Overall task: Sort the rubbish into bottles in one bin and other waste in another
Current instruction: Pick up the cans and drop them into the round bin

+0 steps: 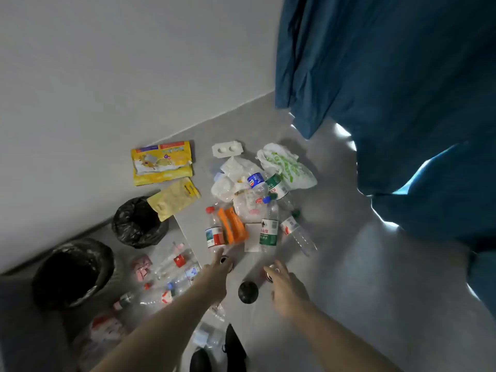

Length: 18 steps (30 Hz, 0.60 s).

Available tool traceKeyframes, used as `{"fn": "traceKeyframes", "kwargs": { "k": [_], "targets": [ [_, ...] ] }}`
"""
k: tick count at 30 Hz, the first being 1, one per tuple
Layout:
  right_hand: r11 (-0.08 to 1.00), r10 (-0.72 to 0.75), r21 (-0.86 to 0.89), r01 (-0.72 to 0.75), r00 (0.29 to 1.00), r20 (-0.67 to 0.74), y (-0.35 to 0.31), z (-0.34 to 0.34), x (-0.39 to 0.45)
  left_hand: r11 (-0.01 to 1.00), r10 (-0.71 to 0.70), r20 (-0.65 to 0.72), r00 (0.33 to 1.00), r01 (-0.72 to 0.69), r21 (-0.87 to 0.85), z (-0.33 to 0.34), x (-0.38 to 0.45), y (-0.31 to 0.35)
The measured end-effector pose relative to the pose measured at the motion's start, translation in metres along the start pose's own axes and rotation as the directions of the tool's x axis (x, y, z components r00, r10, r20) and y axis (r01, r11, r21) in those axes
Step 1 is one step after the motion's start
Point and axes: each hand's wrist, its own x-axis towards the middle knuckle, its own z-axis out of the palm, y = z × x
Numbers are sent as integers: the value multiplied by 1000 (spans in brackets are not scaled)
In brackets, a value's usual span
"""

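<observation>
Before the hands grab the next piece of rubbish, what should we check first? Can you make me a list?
1. Both bins open: near bin and far bin have open mouths. Ok.
2. Bins sorted right: contents hidden in dark liners. Cannot tell.
3. Left hand free: a small dark thing sits at its fingertips; blurred. Cannot tell.
4. Right hand free: something can-like at its fingers. Cannot tell.
5. Bottles left to sort: red-capped bottle and green-label bottle lie on the floor. Not ok.
</observation>
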Motion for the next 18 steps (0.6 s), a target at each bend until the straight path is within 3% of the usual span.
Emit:
{"fn": "traceKeyframes", "kwargs": {
  "k": [11,14,18],
  "targets": [
    [996,83,-18,-83,997,11,22,36,39,997,-11,-64,998,6,-81,26,29,-9],
    [991,105,87,-102,994,-30,30,44,36,990,-40,-70,997,30,-138,29,27,-12],
    [927,266,305,-217,955,-130,37,44,32,979,-62,-109,992,39,-199,31,15,-15]
  ]
}}
